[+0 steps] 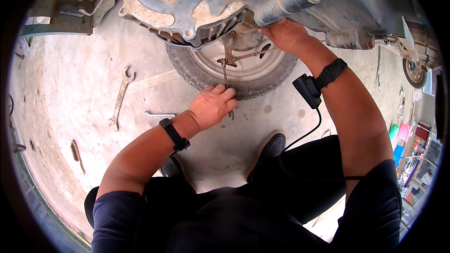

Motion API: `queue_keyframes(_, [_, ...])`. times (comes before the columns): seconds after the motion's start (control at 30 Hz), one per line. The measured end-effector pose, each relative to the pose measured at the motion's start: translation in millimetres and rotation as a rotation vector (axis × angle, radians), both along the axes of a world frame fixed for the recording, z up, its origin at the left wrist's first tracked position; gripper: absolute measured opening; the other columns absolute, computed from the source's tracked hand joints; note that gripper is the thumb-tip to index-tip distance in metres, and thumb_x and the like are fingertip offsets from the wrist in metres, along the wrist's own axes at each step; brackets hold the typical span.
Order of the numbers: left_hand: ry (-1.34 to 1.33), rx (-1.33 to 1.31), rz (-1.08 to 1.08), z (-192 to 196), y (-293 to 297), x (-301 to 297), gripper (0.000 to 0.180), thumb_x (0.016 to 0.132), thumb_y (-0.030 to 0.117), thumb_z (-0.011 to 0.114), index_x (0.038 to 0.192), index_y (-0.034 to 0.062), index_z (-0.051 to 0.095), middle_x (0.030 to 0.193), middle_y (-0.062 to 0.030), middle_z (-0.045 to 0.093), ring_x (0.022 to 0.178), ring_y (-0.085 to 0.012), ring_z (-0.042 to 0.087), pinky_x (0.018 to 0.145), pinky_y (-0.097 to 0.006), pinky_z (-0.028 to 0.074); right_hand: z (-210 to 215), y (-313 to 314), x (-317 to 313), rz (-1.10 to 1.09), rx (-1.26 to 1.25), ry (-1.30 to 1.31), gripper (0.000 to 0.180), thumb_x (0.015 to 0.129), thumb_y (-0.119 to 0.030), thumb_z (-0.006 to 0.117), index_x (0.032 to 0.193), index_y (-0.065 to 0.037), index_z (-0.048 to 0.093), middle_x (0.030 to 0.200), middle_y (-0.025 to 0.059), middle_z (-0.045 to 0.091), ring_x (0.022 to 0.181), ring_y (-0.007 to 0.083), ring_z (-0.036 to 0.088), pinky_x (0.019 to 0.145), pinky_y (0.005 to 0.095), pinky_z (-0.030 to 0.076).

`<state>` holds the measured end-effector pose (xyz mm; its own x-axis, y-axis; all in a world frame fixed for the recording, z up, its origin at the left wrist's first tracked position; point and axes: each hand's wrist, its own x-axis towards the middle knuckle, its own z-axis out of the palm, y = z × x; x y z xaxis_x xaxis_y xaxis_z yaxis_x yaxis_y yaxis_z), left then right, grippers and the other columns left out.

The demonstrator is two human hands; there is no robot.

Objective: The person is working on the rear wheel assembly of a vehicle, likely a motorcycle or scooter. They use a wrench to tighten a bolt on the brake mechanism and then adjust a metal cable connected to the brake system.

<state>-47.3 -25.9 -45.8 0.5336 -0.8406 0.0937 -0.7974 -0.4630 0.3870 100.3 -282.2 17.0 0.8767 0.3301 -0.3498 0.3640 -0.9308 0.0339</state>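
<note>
My left hand (pixel 213 105) is closed around the handles of a pair of pliers (pixel 226 72), whose jaws reach up to a coil spring (pixel 248 55) in front of a wheel rim. My right hand (pixel 283 33) reaches up under a dusty grey engine casing (pixel 197 0) and presses on a part there; its fingers are hidden behind the metal. The small tyre (pixel 187 68) and its pale rim (pixel 255 68) stand just behind both hands.
A large open-ended wrench (pixel 119 98) and a thin bent rod (pixel 159 114) lie on the concrete floor at the left. Another small wheel (pixel 415 72) shows at the far right. Colourful goods (pixel 412 154) sit at the right edge. My shoes (pixel 269 152) rest below.
</note>
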Motion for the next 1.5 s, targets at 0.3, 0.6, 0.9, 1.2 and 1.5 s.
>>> queue_keyframes(0.3, [-0.006, -0.192, 0.010, 10, 17, 6, 0.017, 0.079, 0.015, 0.066, 0.095, 0.0128, 0.060, 0.112, -0.0010, 0.059, 0.093, -0.0214, 0.057, 0.079, -0.035, 0.048, 9, 9, 2, -0.028, -0.093, 0.074, 0.047, 0.100, -0.048, 0.041, 0.121, -0.011, 0.062, 0.120, 0.0162, 0.063, 0.109, 0.0352, 0.060, 0.093, 0.0445, 0.048])
queue_keyframes(0.6, [0.652, -0.558, 0.783, 20, 24, 86, 0.009, 0.098, 0.010, 0.050, 0.103, 0.0057, 0.057, 0.093, -0.0041, 0.064, 0.076, -0.0178, 0.059, 0.066, -0.030, 0.046, 6, 4, -1, -0.023, -0.115, 0.042, 0.049, 0.101, -0.048, 0.036, 0.116, -0.010, 0.064, 0.109, 0.0164, 0.067, 0.102, 0.0375, 0.063, 0.089, 0.0456, 0.050])
queue_keyframes(0.9, [1.277, -1.264, 1.079, 15, 13, 123, 0.016, 0.095, 0.022, 0.058, 0.110, 0.0167, 0.057, 0.101, 0.0022, 0.063, 0.084, -0.0137, 0.055, 0.065, -0.029, 0.043, 8, 2, -4, 0.040, -0.173, -0.060, 0.054, 0.101, -0.056, 0.027, 0.126, -0.021, 0.060, 0.109, 0.0162, 0.067, 0.103, 0.0360, 0.063, 0.092, 0.0459, 0.048])
queue_keyframes(1.2, [1.578, -1.630, 1.032, -22, 18, 132, 0.018, 0.097, 0.023, 0.054, 0.110, 0.0131, 0.059, 0.103, -0.0022, 0.064, 0.083, -0.0169, 0.056, 0.066, -0.033, 0.045, -28, -21, -1, 0.164, 0.087, -0.290, 0.044, 0.099, -0.043, 0.043, 0.128, -0.012, 0.055, 0.131, 0.0122, 0.057, 0.121, 0.0350, 0.051, 0.103, 0.0451, 0.040])
queue_keyframes(1.5, [1.533, -1.441, 1.025, -40, 21, 132, 0.017, 0.097, 0.023, 0.053, 0.108, 0.0120, 0.060, 0.101, -0.0029, 0.065, 0.083, -0.0174, 0.057, 0.067, -0.033, 0.046, -84, -61, 12, -0.136, 1.409, 0.314, 0.040, 0.101, -0.028, 0.043, 0.136, -0.008, 0.048, 0.140, 0.0133, 0.049, 0.127, 0.0304, 0.048, 0.108, 0.0401, 0.040])
